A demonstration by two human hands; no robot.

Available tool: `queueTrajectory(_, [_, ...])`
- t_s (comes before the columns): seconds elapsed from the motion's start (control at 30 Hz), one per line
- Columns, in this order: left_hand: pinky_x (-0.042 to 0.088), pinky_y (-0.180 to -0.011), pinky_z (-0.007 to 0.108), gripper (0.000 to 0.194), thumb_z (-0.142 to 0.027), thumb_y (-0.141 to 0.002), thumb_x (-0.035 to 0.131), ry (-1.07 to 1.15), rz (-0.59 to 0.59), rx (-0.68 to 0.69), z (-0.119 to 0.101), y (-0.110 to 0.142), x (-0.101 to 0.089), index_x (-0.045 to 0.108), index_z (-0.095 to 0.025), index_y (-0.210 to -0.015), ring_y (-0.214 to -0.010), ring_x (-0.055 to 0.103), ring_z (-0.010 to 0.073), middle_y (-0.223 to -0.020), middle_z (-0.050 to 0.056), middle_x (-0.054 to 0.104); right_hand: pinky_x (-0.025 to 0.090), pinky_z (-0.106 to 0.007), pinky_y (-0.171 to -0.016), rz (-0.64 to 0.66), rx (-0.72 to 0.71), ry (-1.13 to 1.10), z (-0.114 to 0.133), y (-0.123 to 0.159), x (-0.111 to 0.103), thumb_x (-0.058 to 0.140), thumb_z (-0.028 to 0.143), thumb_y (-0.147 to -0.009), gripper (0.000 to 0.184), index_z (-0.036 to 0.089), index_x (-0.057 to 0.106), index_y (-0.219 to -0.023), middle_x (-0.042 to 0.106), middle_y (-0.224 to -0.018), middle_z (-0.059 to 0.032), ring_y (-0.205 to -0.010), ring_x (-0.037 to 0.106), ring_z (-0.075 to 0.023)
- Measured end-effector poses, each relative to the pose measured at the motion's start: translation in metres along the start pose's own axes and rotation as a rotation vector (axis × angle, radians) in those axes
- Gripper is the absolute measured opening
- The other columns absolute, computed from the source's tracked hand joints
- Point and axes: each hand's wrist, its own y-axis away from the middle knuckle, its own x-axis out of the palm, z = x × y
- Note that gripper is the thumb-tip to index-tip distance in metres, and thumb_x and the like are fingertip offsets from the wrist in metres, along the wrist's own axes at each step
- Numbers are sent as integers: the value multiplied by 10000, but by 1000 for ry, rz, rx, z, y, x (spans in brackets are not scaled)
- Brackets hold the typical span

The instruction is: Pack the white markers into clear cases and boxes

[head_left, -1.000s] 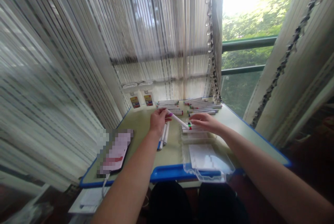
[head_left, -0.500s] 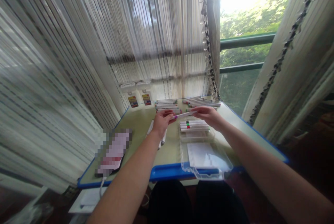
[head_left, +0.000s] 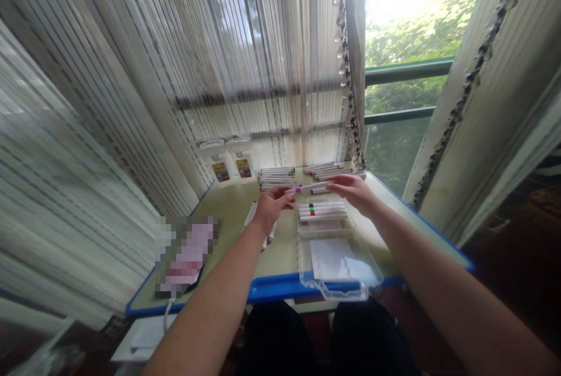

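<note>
A white marker with a purple band (head_left: 310, 188) is held level above the table, just beyond the clear plastic case (head_left: 326, 230). My right hand (head_left: 354, 193) pinches its right end. My left hand (head_left: 272, 206) hovers at its left end with the fingers loosely spread, and I cannot see whether they touch it. Three markers (head_left: 322, 211) with green, red and dark bands lie in the case's far compartment. Under my left hand a few loose markers (head_left: 252, 216) rest on the tabletop.
Two rows of markers (head_left: 280, 178) lie along the table's far edge, with two packaged boxes (head_left: 220, 162) standing behind at the left. A blurred phone (head_left: 187, 256) sits near the left front corner. Curtains hang close behind; a window railing is at the right.
The marker went from slanting in my left hand to lying level between both hands. My right hand rose off the case and took its right end; my left fingers loosened.
</note>
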Motion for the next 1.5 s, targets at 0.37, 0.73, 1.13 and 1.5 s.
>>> queueTrajectory(0.37, [453,-571,228,245,-325,-627,707,-422,138,90,2,8,3,706,-146,-793,-608,578,113,-715,29,689,448,-278,-604,38,-94,373,-15,20,-18,605,396,-734,283,171,720,-861,676,-755,-53,-639,564,-151])
queueTrajectory(0.73, [400,-589,244,269,-373,-686,649,-862,344,171,-3,16,4,733,-153,-816,-614,530,124,-712,30,685,437,-247,-628,75,-115,583,-29,57,-19,569,285,-776,172,187,679,-866,658,-824,-33,-613,527,-120])
queueTrajectory(1.13, [382,-626,249,210,-354,-709,657,-930,409,267,-1,14,4,733,-171,-778,-670,513,128,-755,27,659,413,-244,-609,86,-195,586,-33,54,-22,575,297,-790,164,188,698,-798,587,-809,-33,-590,478,-105])
queueTrajectory(1.5, [408,-652,260,245,-367,-730,626,-945,452,238,-1,13,2,727,-167,-829,-723,563,149,-833,45,683,425,-246,-627,109,-193,581,-36,51,-25,571,263,-794,137,192,687,-810,610,-813,-33,-607,495,-112])
